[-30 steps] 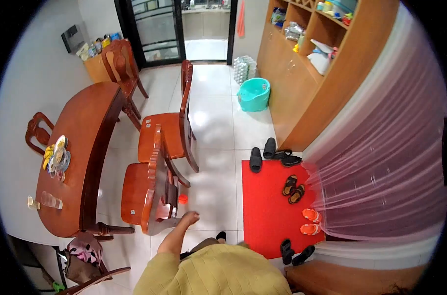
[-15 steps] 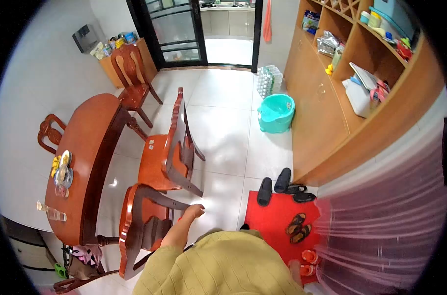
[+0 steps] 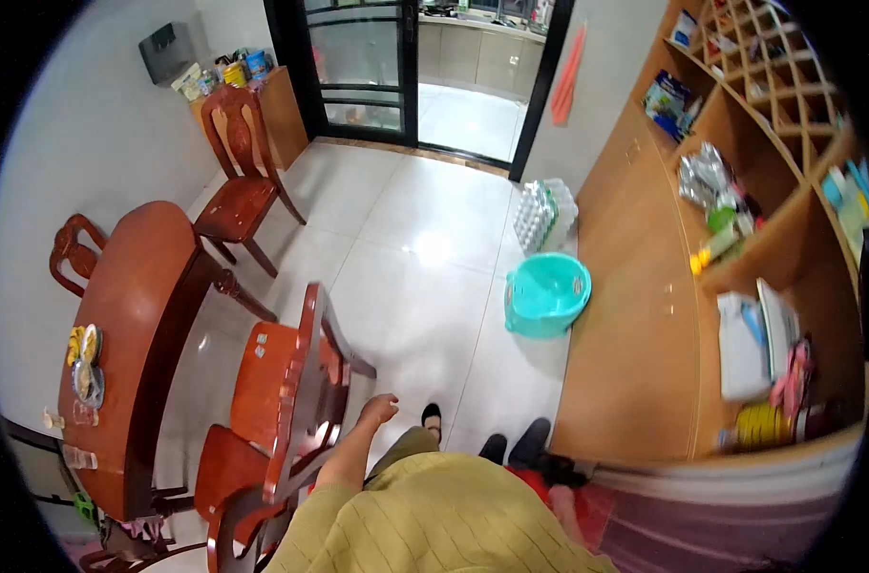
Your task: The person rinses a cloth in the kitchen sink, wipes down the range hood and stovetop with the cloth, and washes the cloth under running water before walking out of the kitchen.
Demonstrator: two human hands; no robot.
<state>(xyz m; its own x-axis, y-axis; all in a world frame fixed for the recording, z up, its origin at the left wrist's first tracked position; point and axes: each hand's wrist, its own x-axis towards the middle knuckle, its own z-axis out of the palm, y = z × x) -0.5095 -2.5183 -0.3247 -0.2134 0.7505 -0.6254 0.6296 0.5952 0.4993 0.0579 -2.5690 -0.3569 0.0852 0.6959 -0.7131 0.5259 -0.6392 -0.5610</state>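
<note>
My left hand (image 3: 380, 409) hangs in front of my left side, fingers curled, with nothing seen in it. It is closest to a reddish wooden chair (image 3: 304, 382) and appears apart from the backrest. Low on my right, my right hand (image 3: 561, 498) is partly seen beside my yellow-green shirt; its fingers are too blurred to read. Beyond it lie dark slippers (image 3: 530, 443) at the edge of a red mat (image 3: 592, 511). One of my feet in a black shoe (image 3: 433, 417) shows on the tiles.
A wooden table (image 3: 129, 286) with fruit and glasses stands left, with another chair (image 3: 239, 205) behind it. Ahead are a turquoise tub (image 3: 547, 310) and a pack of bottles (image 3: 541, 215). A cabinet (image 3: 625, 334) lines the right; a sliding door (image 3: 358, 72) opens to a kitchen.
I have stepped forward: the tub, cabinet and table now look nearer, and the mat and slippers have dropped toward the bottom edge. My left hand has passed along the chairs.
</note>
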